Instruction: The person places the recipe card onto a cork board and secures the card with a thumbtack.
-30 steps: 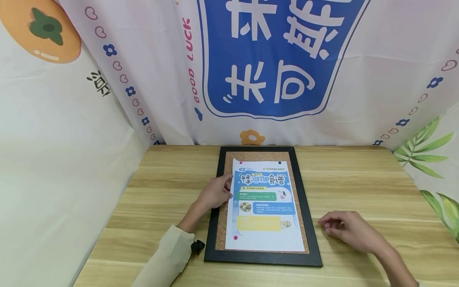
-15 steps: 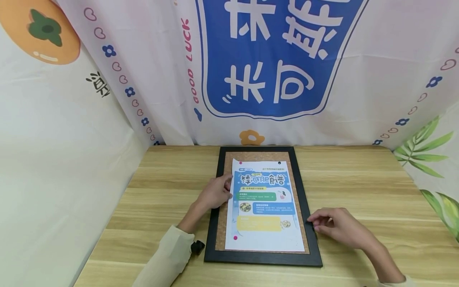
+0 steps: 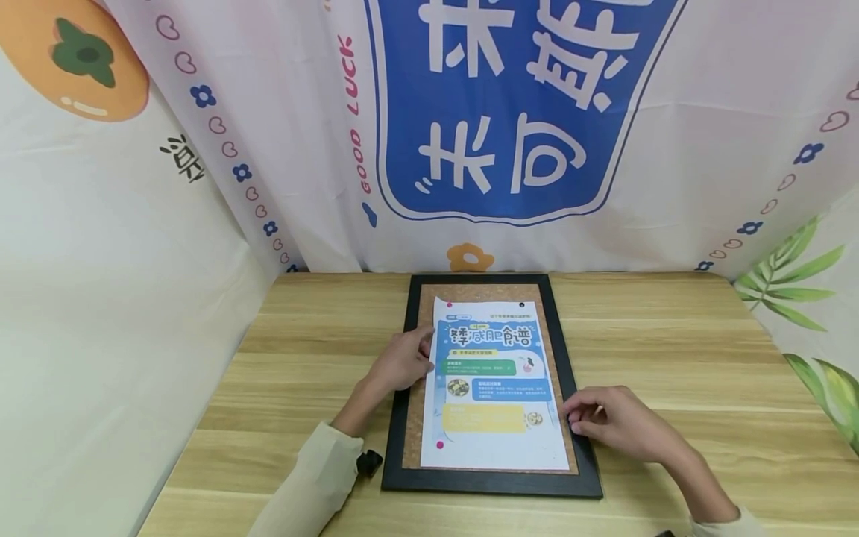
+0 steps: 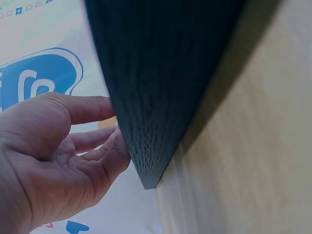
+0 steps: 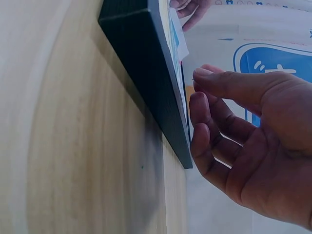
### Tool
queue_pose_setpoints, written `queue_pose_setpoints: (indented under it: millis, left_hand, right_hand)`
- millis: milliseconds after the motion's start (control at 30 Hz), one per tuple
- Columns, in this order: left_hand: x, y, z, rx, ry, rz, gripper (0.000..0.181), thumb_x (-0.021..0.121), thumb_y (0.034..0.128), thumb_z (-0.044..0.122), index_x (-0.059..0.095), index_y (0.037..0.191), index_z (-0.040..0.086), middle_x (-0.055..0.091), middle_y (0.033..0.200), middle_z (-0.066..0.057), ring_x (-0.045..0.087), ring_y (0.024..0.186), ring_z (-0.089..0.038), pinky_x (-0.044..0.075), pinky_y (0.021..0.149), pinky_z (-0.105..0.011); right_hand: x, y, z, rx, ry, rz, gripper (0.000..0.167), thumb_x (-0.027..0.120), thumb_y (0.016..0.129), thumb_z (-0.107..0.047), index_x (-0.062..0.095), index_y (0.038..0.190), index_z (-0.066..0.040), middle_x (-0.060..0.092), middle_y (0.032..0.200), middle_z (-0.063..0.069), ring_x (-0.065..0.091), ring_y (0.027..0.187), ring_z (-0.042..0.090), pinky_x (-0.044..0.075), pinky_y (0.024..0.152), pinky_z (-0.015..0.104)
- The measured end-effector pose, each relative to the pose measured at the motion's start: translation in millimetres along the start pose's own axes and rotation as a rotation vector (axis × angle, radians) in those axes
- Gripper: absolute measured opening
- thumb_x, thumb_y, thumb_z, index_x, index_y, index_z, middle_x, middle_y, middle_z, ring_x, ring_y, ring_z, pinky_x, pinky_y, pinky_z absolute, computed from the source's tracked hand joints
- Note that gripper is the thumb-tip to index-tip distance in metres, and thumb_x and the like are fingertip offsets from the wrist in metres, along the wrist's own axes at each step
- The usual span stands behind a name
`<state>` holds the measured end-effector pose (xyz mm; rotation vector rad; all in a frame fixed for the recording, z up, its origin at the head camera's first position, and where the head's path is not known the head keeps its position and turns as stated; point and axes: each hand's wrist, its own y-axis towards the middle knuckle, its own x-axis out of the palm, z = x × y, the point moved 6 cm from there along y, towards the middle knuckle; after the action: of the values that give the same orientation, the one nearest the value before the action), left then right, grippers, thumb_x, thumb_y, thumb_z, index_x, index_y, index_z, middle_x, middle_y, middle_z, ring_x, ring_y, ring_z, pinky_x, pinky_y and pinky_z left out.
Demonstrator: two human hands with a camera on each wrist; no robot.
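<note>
A printed sheet point(image 3: 496, 451) lies on a black-framed cork board point(image 3: 492, 483) on the table. Pins fix it: pink ones at its upper left point(image 3: 449, 305) and lower left, and a black one at its upper right point(image 3: 521, 305). My left hand point(image 3: 403, 359) rests at the board's left side, fingertips on the sheet's left edge. Over the right frame edge, my right hand point(image 3: 620, 425) holds thumb and forefinger together. In the right wrist view a thin pin tip point(image 5: 193, 79) shows between them; the pin's head is mostly hidden.
The wood-grain table point(image 3: 322, 343) surrounds the board. Behind it hangs a printed white curtain point(image 3: 322, 201) with a blue sign pattern. A pale cloth point(image 3: 121, 313) borders the table's left side.
My right hand has moved left from the table to the sheet's right edge. The left hand and the board have stayed in place.
</note>
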<state>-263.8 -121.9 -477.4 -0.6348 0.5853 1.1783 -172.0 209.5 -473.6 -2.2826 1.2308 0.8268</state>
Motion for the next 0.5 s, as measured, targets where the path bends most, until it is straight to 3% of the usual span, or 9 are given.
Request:
queue_pose_setpoints:
  millis: [500]
  left_hand:
    - [0.4, 0.1, -0.6, -0.008, -0.019, -0.006, 0.070, 0.074, 0.0939, -0.008, 0.049, 0.159, 0.004, 0.063, 0.100, -0.009, 0.063, 0.084, -0.022, 0.054, 0.065, -0.028]
  right_hand:
    - [13.1, 7.1, -10.3, -0.037, 0.010, -0.059, 0.018, 0.078, 0.097, -0.010, 0.080, 0.114, -0.011, 0.071, 0.092, -0.011, 0.059, 0.081, -0.001, 0.053, 0.070, 0.022]
